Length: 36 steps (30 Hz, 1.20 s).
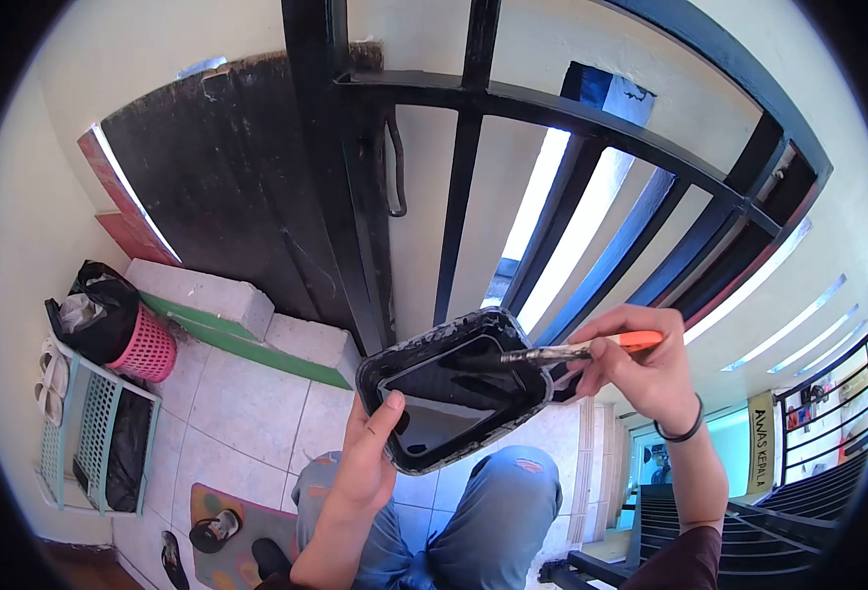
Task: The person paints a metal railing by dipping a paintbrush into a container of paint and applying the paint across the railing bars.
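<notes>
My left hand (365, 457) grips the near left side of a black-smeared rectangular paint tray (422, 344), its thumb over the rim. Dark, glossy liquid, apparently black paint (468, 379), lies inside. Between the fingers of my right hand (642, 369) is a paintbrush (557, 353) with an orange handle and a metal ferrule. Its dark bristles point left, over the tray's opening; whether they touch the paint I cannot tell. The tray is above my knees, close to a black metal gate (463, 177).
Behind the gate's left post stands a dark wooden door (227, 167). Green-edged steps (247, 339) lie below it. At left are a pink basket (149, 344) with a black bag and a pale green rack (109, 433). Sandals (215, 531) rest on a mat. Black railings (729, 536) flank a stairway at right.
</notes>
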Available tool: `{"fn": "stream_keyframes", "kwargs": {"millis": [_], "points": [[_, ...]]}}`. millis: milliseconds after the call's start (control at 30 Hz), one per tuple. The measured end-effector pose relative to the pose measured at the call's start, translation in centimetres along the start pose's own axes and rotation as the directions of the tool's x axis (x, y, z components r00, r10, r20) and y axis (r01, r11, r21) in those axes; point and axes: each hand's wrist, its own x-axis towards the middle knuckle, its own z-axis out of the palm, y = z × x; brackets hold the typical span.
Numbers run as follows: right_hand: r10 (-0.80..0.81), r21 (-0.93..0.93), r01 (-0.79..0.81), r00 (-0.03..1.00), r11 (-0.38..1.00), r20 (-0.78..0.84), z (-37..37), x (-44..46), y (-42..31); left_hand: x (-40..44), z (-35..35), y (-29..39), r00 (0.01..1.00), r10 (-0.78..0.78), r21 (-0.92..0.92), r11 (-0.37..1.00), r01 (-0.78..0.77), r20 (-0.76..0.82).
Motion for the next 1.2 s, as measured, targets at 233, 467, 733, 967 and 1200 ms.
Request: {"fn": "stream_keyframes", "kwargs": {"millis": [233, 467, 733, 967, 1200], "points": [[0.179, 0.338, -0.135, 0.979, 0.931, -0.101, -0.7, -1.6, 3.4, -0.1, -0.1, -0.2, 1.0, 0.016, -0.008, 1.0, -0.016, -0.021], [0.051, 0.617, 0.121, 0.966, 0.778, -0.253, -1.1, -3.2, 2.6, 0.3, 0.1, -0.7, 0.998, 0.043, -0.012, 0.999, -0.044, -0.034], [-0.415, 0.168, 0.569, 0.742, 0.805, -0.526, -1.1, 2.5, -5.7, 0.2, -0.1, -1.1, 0.998, 0.031, 0.065, 0.998, -0.027, -0.052], [-0.39, 0.345, 0.585, 0.779, 0.734, -0.491, 0.7, 6.2, -6.1, -0.3, 0.6, -0.5, 1.0, -0.003, 0.04, 0.999, 0.003, -0.02], [-0.424, 0.298, 0.63, 0.734, 0.717, -0.531, 1.4, 8.1, -7.0, -0.4, 0.9, -0.5, 1.0, -0.005, 0.051, 0.999, 0.006, -0.02]]}}
